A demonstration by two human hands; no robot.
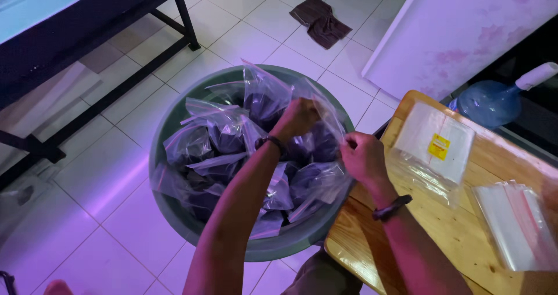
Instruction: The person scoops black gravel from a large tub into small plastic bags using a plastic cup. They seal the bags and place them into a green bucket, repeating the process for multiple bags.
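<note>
Both my hands work on one clear plastic zip bag (pixel 325 106) filled with dark matter, held over a round grey-green tub (pixel 168 123) on the floor. My left hand (pixel 297 118) pinches the bag's top edge, and my right hand (pixel 361 155) grips the same top edge at its right end. The tub holds several similar filled bags (pixel 218 141), all with dark contents. Each wrist wears a dark band.
A wooden table (pixel 447 225) at right carries a pack of empty zip bags (pixel 436 144) and another stack of clear bags (pixel 517 222). A blue water jug (pixel 491 100) stands behind it. A dark cloth (pixel 319 19) lies on the tiled floor; a black-framed bench (pixel 87 27) is at upper left.
</note>
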